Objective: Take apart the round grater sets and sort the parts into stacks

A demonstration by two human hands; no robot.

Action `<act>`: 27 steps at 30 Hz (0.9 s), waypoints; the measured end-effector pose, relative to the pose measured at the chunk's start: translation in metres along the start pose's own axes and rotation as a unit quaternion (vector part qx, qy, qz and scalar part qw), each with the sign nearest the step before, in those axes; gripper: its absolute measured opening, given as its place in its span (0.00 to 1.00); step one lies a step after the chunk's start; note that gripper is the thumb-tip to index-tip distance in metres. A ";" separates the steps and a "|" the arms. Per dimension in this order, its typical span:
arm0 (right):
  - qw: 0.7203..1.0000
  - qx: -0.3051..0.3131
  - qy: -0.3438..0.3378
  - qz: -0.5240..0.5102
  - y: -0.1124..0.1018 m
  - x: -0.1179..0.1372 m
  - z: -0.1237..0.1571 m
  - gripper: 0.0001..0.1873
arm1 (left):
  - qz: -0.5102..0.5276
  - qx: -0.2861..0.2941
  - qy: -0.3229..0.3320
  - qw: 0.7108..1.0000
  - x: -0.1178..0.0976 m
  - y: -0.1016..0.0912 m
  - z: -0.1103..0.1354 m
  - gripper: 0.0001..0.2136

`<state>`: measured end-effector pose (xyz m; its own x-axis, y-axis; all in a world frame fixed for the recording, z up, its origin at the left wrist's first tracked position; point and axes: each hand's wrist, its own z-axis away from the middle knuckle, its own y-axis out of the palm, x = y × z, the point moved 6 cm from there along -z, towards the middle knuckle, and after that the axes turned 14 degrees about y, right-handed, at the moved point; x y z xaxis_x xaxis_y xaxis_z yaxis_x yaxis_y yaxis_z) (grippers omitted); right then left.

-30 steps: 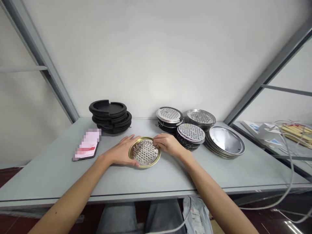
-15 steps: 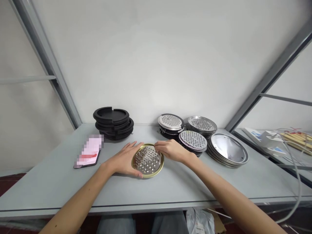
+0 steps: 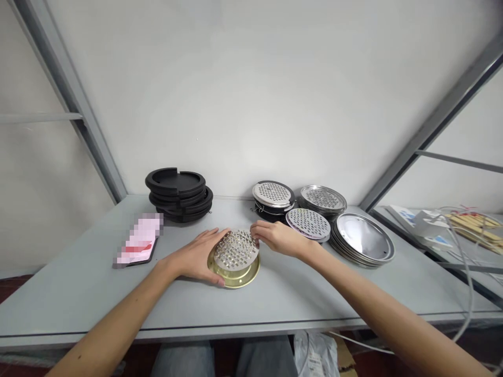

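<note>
could drop perforated disc through weak pinch at edge by right hand; could get nicked on its sharp-looking face. could skid gold dish if bracing too lightly with left hand, spread wide along rim. holding disc tilted over dish, contact unclear; showing gold interior toward near side. stacked at left: black holders; at right: silver dishes.

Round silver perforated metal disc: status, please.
Right hand pinching disc, tilted over round gold metal dish; left hand against dish rim; round silver perforated plate near right hand.
</note>
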<state>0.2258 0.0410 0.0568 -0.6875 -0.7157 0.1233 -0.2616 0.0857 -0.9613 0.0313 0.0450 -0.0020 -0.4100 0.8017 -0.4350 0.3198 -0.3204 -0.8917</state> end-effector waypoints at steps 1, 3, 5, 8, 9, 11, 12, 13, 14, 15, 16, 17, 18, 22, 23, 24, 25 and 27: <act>1.000 -0.006 0.008 0.000 -0.006 -0.002 0.001 0.13 | 0.002 -0.007 0.005 1.000 0.000 0.000 0.000 0.59; 0.999 -0.027 0.023 0.009 -0.020 -0.005 0.007 0.14 | 0.005 -0.019 0.006 1.000 0.002 -0.001 0.001 0.61; 0.996 -0.069 0.048 0.024 -0.042 -0.012 0.020 0.14 | 0.007 -0.023 -0.010 1.000 0.004 -0.001 0.002 0.61; 0.977 -0.159 0.132 0.050 -0.078 -0.036 0.056 0.12 | 0.008 -0.009 -0.027 1.000 0.005 0.000 0.003 0.59; 0.964 -0.192 0.172 0.059 -0.088 -0.048 0.072 0.12 | 0.007 -0.005 -0.027 1.000 0.003 -0.001 0.003 0.58; 0.925 -0.271 0.253 0.079 -0.103 -0.074 0.107 0.11 | 0.005 -0.001 -0.024 1.000 0.001 -0.001 0.002 0.57; 0.906 -0.295 0.290 0.086 -0.105 -0.086 0.123 0.11 | 0.005 -0.002 -0.023 1.000 0.000 -0.002 0.002 0.56; 0.894 -0.305 0.317 0.089 -0.104 -0.097 0.136 0.11 | 0.006 -0.005 -0.022 1.000 0.000 -0.002 0.002 0.56; 0.887 -0.304 0.335 0.092 -0.100 -0.105 0.146 0.11 | 0.006 -0.008 -0.020 1.000 0.000 -0.002 0.002 0.56; 0.882 -0.302 0.350 0.097 -0.094 -0.112 0.153 0.11 | 0.007 -0.013 -0.016 1.000 0.000 -0.001 0.002 0.55; 0.879 -0.299 0.358 0.102 -0.088 -0.117 0.158 0.11 | 0.007 -0.018 -0.011 1.000 0.000 -0.001 0.002 0.54; 0.875 -0.299 0.364 0.111 -0.083 -0.119 0.160 0.11 | 0.008 -0.023 -0.006 1.000 0.001 -0.001 0.002 0.54; 0.870 -0.304 0.370 0.121 -0.078 -0.121 0.160 0.11 | 0.008 -0.028 -0.001 1.000 0.002 -0.001 0.002 0.53; 0.862 -0.303 0.377 0.149 -0.065 -0.118 0.153 0.12 | 0.009 -0.038 0.009 0.999 0.004 -0.001 0.003 0.52; 0.866 -0.292 0.377 0.150 -0.062 -0.118 0.151 0.12 | 0.008 -0.036 0.009 0.999 0.004 -0.001 0.003 0.52; 0.871 -0.280 0.375 0.146 -0.060 -0.117 0.150 0.11 | 0.006 -0.033 0.007 0.999 0.004 -0.001 0.003 0.52; 0.877 -0.270 0.373 0.137 -0.058 -0.117 0.150 0.11 | 0.005 -0.030 0.005 1.000 0.004 -0.001 0.003 0.52; 0.883 -0.266 0.369 0.115 -0.055 -0.116 0.151 0.11 | 0.001 -0.023 0.000 1.000 0.003 -0.002 0.003 0.53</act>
<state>0.4224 0.0149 0.0587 -0.9670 -0.0067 0.2546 -0.2030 0.6236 -0.7549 0.0271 0.0467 -0.0025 -0.4087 0.8016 -0.4364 0.3598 -0.2979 -0.8842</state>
